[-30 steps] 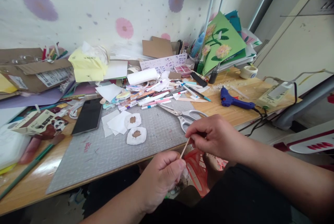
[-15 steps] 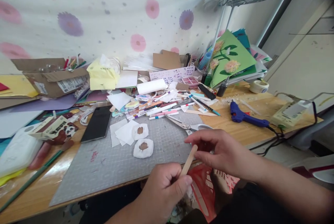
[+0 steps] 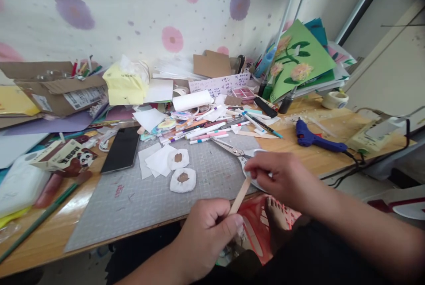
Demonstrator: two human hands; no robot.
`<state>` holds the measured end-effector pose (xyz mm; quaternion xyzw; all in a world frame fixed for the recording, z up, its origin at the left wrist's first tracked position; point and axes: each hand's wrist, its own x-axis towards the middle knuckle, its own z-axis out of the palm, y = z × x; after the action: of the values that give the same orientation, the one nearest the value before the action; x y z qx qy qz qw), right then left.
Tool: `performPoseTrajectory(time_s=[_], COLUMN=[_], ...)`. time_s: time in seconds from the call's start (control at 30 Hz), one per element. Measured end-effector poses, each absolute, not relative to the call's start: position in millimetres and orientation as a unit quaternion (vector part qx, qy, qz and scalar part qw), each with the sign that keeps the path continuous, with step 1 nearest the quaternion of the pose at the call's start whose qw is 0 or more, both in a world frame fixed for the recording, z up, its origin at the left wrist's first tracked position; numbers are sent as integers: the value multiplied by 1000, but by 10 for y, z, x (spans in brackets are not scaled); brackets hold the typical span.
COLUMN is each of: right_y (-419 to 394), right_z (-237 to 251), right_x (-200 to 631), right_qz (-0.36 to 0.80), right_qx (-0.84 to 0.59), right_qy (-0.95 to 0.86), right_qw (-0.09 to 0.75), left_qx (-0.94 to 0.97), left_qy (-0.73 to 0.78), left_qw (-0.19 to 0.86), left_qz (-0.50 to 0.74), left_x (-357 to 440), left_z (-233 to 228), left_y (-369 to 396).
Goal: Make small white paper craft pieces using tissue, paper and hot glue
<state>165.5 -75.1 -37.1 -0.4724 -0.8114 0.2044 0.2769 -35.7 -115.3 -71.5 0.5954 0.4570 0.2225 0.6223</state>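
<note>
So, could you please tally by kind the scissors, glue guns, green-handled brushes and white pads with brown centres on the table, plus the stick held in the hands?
Scissors: 1
Glue gun: 1
Green-handled brush: 1
White pads with brown centres: 2
Held wooden stick: 1
Total: 6

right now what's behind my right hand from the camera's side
Behind your right hand, the scissors show their blades, pivot and parts of the handles. The rest of the handles, and whatever lies beneath the hand, is covered.
</note>
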Motion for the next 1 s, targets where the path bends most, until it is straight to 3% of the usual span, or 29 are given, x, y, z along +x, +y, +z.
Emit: performPoseTrajectory(time_s=[0.1,0.27,0.37,0.53,0.63,0.73,1.0], right_y=[-728,-834,-901,-963,-1007,-1037,-883], right_z=[-333,-357,-414,-462,-469,-457,-290], right_x=[1798,1788,1719,1734,1766,1816,2258], right_qz=[257,518,659,745,763,741,535], right_qx=[-512,-452,-379,-343,-352,-385,-493], right_qy=[-765,-687,-591,-493,-472,-463,-432], right_qw=[294,234,271,290,265,298,533], left_qx=[499,337,369,512,554,584,747], left_qy=[449,384,354,333,301,306,351], left_qw=[693,799,808,754,743,721,555], left_qz=[263,315,293,242,224,211,104], left_x=[-373,-305,-222,-101,-61,-54,-58], left_z=[-776,-815,-793,-758,-717,-692,-980], left_y=[-1174,-1183,-1198,-1251,-1264,-1259,-1221])
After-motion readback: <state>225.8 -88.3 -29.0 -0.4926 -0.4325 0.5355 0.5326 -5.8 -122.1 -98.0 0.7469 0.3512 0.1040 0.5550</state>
